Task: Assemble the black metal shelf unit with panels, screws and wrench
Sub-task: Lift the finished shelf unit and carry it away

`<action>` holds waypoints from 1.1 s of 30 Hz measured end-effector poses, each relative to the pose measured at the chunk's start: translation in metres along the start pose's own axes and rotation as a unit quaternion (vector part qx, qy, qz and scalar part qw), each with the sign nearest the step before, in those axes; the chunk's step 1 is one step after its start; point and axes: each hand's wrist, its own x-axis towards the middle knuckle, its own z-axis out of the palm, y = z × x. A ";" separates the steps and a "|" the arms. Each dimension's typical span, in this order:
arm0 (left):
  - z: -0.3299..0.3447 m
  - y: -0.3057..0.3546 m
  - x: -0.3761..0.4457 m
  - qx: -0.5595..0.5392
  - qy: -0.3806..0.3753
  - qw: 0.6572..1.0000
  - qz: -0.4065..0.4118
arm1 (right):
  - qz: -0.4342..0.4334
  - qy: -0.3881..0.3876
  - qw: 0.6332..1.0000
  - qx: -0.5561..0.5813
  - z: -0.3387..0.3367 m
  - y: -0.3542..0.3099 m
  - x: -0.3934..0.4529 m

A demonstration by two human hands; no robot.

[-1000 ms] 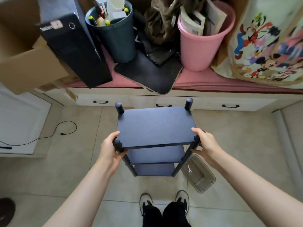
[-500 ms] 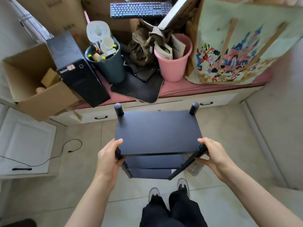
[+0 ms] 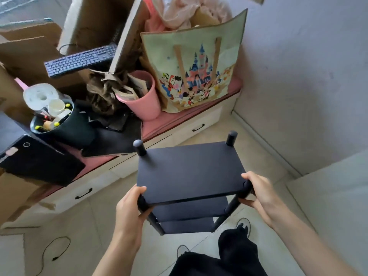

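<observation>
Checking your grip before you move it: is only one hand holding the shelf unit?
No, the left hand and right hand each grip a near corner post of the shelf unit.

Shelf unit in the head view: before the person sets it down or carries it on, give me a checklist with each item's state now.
1. Left hand grips the near-left post: ok.
2. Right hand grips the near-right post: ok.
3. Shelf unit assembled, three panels on posts: ok.
4. Screws tight: cannot tell.
5. Top panel level: not ok, it looks tilted.
6. Floor ahead, toward the wall, free of objects: ok.
</observation>
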 end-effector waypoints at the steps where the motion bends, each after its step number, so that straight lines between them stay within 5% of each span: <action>1: 0.015 -0.001 0.000 0.004 -0.005 1.000 0.001 | -0.001 0.009 1.000 0.009 -0.013 -0.004 0.002; 19: 0.319 -0.029 -0.014 0.016 -0.036 0.999 0.021 | -0.007 0.069 0.996 0.050 -0.256 -0.115 0.127; 33: 0.452 0.001 0.065 0.018 -0.074 0.997 0.004 | -0.004 0.124 0.992 0.018 -0.296 -0.200 0.242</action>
